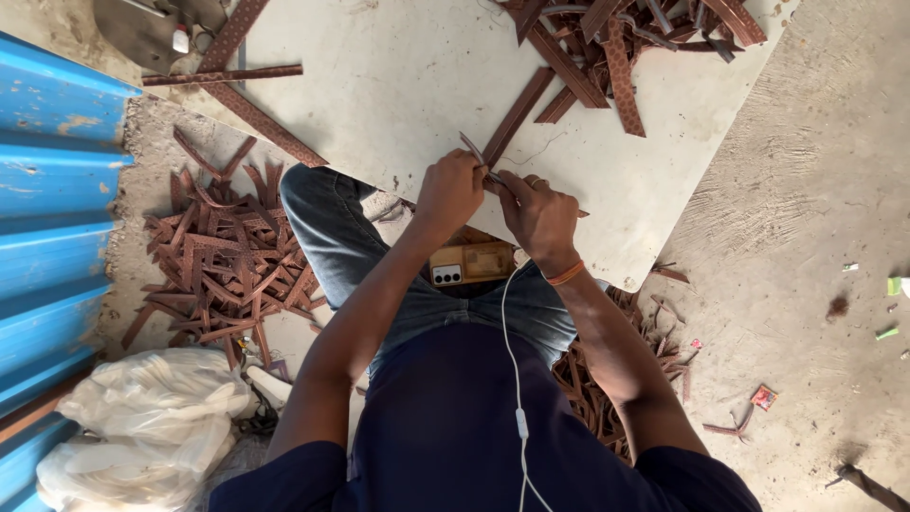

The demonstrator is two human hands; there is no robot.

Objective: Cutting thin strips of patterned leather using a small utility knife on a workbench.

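I sit on the floor with a pale flat board [398,85] across my knees. A long brown leather strip [517,116] lies on it, running up and to the right. My left hand [448,190] is closed on the strip's near end, with a thin dark tool tip showing just above the fingers. Close beside it, my right hand [538,216] is closed on the same end; an orange band circles that wrist. What the fingers pinch underneath is hidden.
More brown strips [626,38] are heaped at the board's far right, and cut scraps [227,256] are piled on the floor to my left. A blue corrugated sheet [47,218] lines the left edge. White plastic bags [142,427] lie lower left. A phone [469,263] rests on my lap.
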